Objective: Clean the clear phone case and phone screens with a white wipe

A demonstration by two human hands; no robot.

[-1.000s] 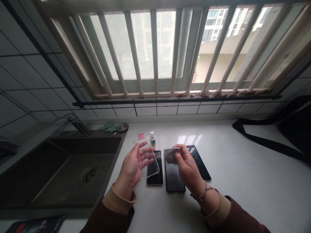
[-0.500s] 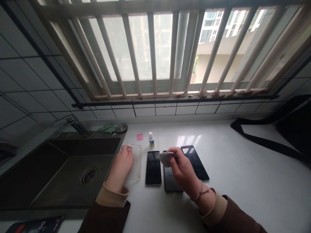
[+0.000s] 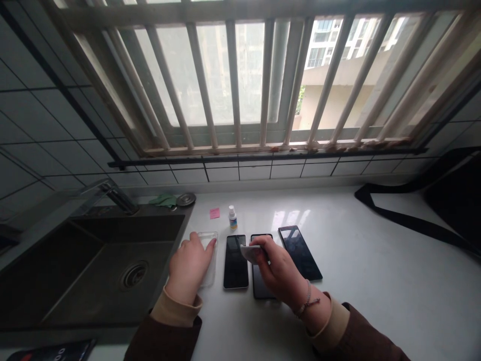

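My left hand point(image 3: 190, 265) lies over a clear phone case point(image 3: 211, 265), thumb at its right edge and fingers toward its left, gripping it across the width. In my right hand point(image 3: 278, 265), a small pale grey flat piece point(image 3: 250, 253), perhaps a folded cloth, is pinched between thumb and fingers. It is held above the gap between a black-screened phone point(image 3: 235, 268) and a second dark device point(image 3: 262, 286), which my right hand partly covers. To the right lies a larger dark tablet-like device point(image 3: 302, 253), tilted on the counter.
A small white-capped bottle point(image 3: 233, 218) stands behind the phones, beside a pink sticky note point(image 3: 214, 213). On the left are a sink point(image 3: 86, 265), faucet point(image 3: 118, 195), green cloth point(image 3: 163, 200) and drain lid point(image 3: 186, 199). A black strap point(image 3: 398, 215) lies at right.
My left hand has spread its thumb to the case's right edge, and the case has shifted slightly toward me. My right hand has moved a little left and down with the grey piece.
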